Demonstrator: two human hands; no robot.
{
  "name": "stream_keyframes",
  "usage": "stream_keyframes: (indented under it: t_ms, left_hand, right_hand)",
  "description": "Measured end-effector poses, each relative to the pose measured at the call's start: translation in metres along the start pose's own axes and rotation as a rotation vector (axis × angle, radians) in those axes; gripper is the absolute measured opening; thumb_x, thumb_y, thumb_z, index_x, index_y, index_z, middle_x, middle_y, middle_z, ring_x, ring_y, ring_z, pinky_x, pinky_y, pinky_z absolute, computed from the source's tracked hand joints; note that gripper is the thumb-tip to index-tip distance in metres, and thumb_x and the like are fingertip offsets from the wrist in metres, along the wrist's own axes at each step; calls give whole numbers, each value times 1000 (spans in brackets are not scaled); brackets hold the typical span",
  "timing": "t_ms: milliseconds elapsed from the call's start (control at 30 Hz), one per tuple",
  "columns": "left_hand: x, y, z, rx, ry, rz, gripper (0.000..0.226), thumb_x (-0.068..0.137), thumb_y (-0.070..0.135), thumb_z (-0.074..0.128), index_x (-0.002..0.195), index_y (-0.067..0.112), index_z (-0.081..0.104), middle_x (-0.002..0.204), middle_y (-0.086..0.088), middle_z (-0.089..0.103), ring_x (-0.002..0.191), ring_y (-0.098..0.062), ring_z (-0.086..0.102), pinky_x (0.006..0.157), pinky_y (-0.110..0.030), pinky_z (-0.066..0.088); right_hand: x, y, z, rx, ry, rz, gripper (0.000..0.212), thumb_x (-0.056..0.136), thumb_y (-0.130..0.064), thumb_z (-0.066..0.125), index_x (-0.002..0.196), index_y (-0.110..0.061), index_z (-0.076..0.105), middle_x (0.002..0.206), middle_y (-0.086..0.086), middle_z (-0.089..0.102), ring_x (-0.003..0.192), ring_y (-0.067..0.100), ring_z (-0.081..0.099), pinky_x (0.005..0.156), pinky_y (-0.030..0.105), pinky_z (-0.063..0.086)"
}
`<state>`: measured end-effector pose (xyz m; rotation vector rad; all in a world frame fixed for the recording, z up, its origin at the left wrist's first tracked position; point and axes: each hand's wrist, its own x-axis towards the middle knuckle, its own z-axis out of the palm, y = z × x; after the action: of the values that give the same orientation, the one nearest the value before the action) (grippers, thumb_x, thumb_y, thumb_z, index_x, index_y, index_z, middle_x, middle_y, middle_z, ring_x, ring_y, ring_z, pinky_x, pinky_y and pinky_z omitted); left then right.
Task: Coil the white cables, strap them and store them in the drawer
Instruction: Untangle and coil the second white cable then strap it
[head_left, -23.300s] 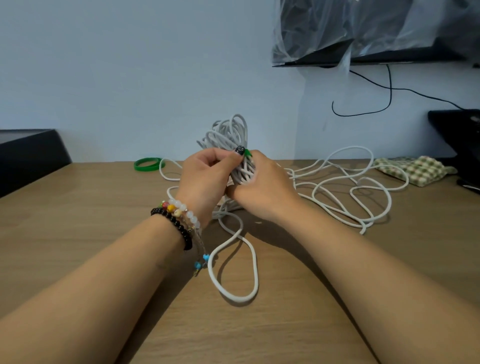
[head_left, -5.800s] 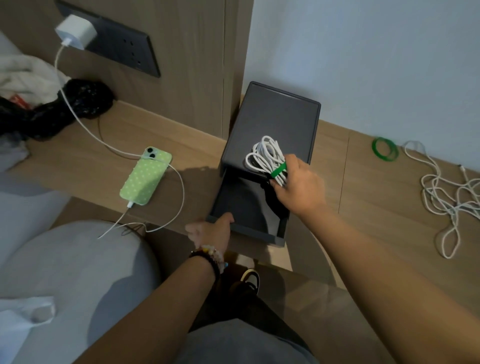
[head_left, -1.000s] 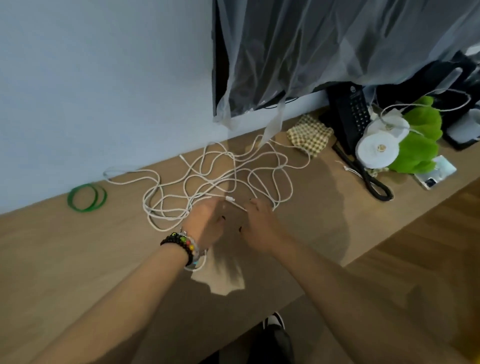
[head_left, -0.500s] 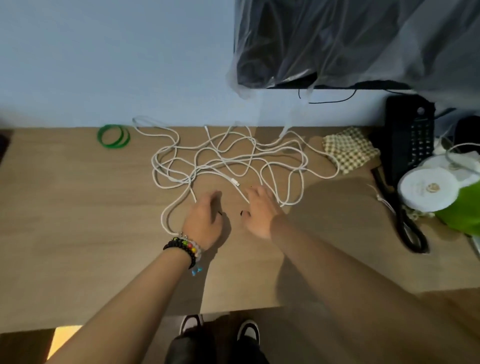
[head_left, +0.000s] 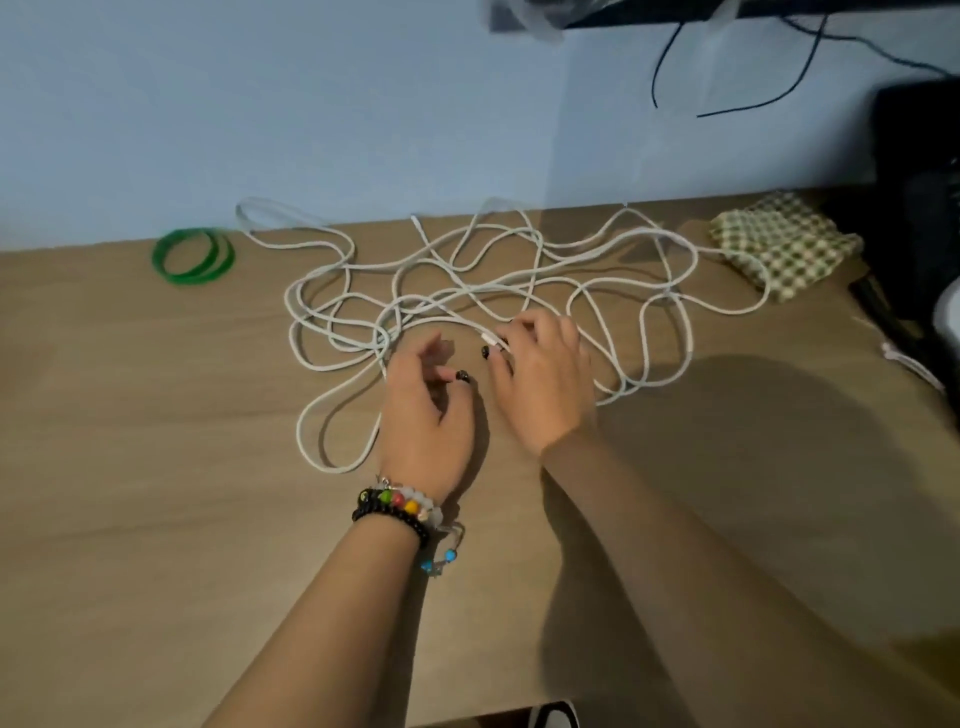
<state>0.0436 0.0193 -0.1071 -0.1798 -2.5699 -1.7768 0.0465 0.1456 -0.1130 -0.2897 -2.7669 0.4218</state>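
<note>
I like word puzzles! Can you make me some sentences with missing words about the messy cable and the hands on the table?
1. The tangled cable is the colour ____.
2. The green bands lie to the ____ of the cable.
3. The beaded bracelets sit on the ____ wrist.
4. The right hand pinches the cable's ____ while the left hand holds nothing.

Missing words: white; left; left; plug
</note>
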Motion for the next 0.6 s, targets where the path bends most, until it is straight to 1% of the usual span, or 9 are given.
stream_keyframes:
  t_ms: [67,133,200,267,367,433,467,533,600]
  left_hand:
    - [3,-4,-1,-59,27,-9,37,91,5,56,122,23,50,114,11,58,93,1,58,83,-13,47]
    - [6,-6,0,-76,49,-10,33,88,4,58,116,21,55,109,9,61,87,0,59,78,-13,48]
    - [11,-8,3,-55,67,-6,26,86,5,59,106,22,61,103,5,64,87,-3,60,77,-15,48]
    - [16,-8,6,-39,84,-16,22,85,6,59,97,23,64,97,6,66,87,-5,61,77,-19,49]
    - [18,-6,6,-48,98,-23,20,84,8,61,87,27,65,88,12,65,83,-4,61,77,-23,50]
    - [17,-7,6,-54,75,-3,19,84,9,60,86,27,66,87,11,65,81,-5,61,77,-25,51]
    - [17,-8,6,-54,54,6,18,85,10,59,88,26,66,88,10,66,82,-6,61,79,-27,52]
    - [18,-10,8,-104,18,13,13,83,15,59,89,25,64,88,5,68,84,-12,64,86,-37,54]
    - [17,-10,9,-200,20,-6,11,78,20,60,87,25,60,84,4,70,83,-18,67,90,-45,54]
  right_hand:
    - [0,3,6,29,75,-33,15,90,-21,60,100,-13,67,106,5,58,101,26,53,83,40,46]
    - [-1,4,12,50,94,-73,13,89,-15,59,99,-9,66,106,6,58,100,26,53,83,40,46]
    - [-2,5,14,68,116,-99,13,91,-13,56,100,-9,64,107,6,57,101,26,53,84,37,43]
    - [-4,4,12,121,147,-107,12,93,-13,54,101,-10,62,108,7,56,101,27,53,84,35,40]
    - [-7,5,7,284,120,-64,11,95,-15,52,101,-12,61,109,4,56,105,24,53,87,35,42]
    - [-6,8,3,439,86,5,9,96,-18,52,98,-20,61,103,-5,55,99,16,55,82,28,41]
    - [-6,9,2,513,73,40,8,96,-19,53,95,-24,60,100,-9,56,94,12,55,78,26,40]
    - [-4,9,3,627,53,89,10,93,-20,56,91,-29,59,94,-11,61,88,9,57,75,26,42]
    - [-4,6,6,700,33,100,13,91,-19,57,88,-31,61,91,-12,64,89,10,61,81,31,49]
